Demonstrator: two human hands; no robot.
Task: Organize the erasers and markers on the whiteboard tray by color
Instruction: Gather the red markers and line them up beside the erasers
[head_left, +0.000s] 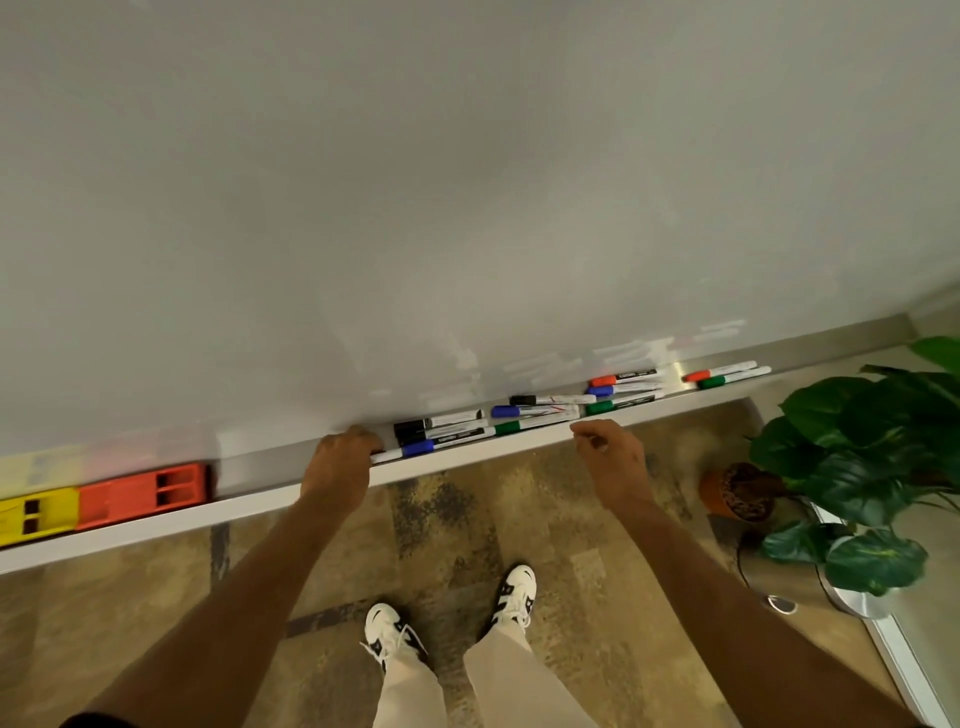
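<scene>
Altogether, the whiteboard tray carries two erasers, yellow and orange, plus about thirteen markers in black, blue, green and red. Left hand curls over a marker end; whether it grips is unclear. Right hand hovers loosely curled, empty; marker labels are unreadable.

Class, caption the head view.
Left hand reaches among mixed markers on the tray, right hand hovering.

Dim warm light, wide-angle bend at edges, slight blur left.
</scene>
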